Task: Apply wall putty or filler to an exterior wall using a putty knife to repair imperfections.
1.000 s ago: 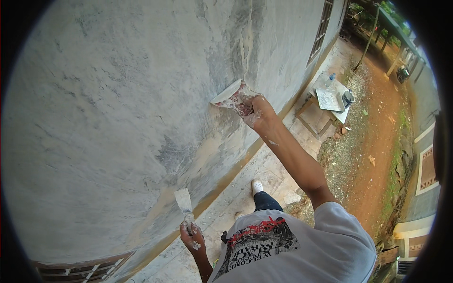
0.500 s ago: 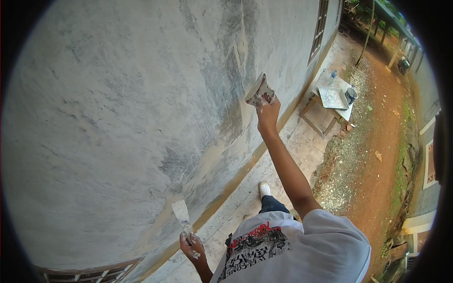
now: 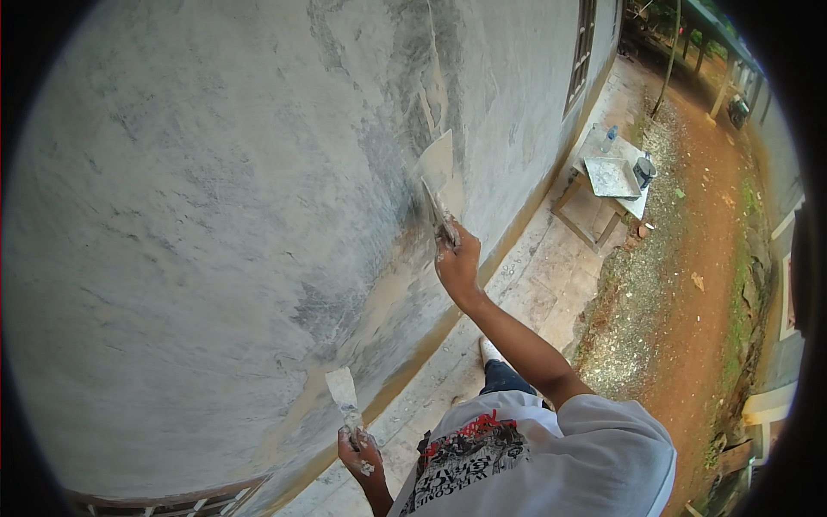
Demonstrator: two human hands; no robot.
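Note:
My right hand (image 3: 458,263) is raised at the wall (image 3: 215,258), its fingers closed round a putty-smeared scraper (image 3: 440,211). The scraper's blade is seen almost edge-on, at the wall's surface. Right above it lies a smooth, pale patch of filler (image 3: 438,159) with sharp edges. Lower down, near the bottom of the wall, my left hand (image 3: 360,459) grips a putty knife (image 3: 343,392) with its pale, coated blade pointing up. White smears of putty cover the fingers of both hands. The wall is grey, with darker scraped areas and cream streaks.
On the paved strip to the right stands a wooden table (image 3: 594,142) bearing a shallow whitish tray (image 3: 612,177), a dark pot (image 3: 643,170) and a clear bottle (image 3: 610,136). Gravel and a dirt path (image 3: 680,319) run beyond. A barred window (image 3: 582,52) is set in the wall.
My right hand has moved left and down with the scraper, whose blade has turned edge-on to the wall. A pale filler patch now shows there. My left hand has shifted slightly right and down.

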